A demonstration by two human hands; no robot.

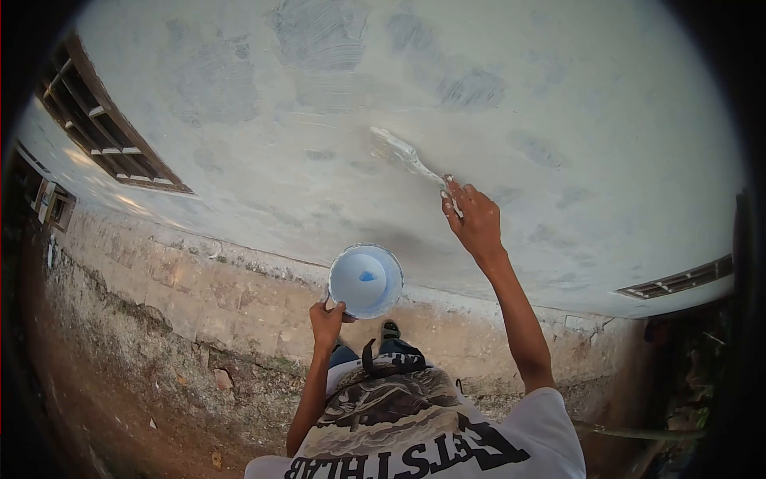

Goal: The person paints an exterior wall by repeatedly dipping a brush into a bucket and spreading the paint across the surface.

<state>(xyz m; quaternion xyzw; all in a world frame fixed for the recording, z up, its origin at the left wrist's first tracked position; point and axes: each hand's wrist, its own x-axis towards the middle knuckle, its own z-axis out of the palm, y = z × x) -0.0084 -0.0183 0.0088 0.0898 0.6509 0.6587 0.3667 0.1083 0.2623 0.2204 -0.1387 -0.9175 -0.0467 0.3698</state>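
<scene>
My right hand (471, 214) is closed round the handle of a paint-covered brush (411, 160), whose bristles touch the pale wall (574, 120). White specks mark the fingertips. Lower and to the left, my left hand (326, 319) grips the rim and side of a round bucket (366, 279). Its inside is pale blue, with a small bright blue patch near the middle. Some of the left fingers are hidden behind the bucket. Darker grey patches show on the wall above and around the brush.
A barred window (104, 128) is in the wall at the upper left, another (678, 278) at the right. Along the wall's foot runs a worn ledge (239, 295) with rough, broken ground beside it. A shoe (390, 330) shows below the bucket.
</scene>
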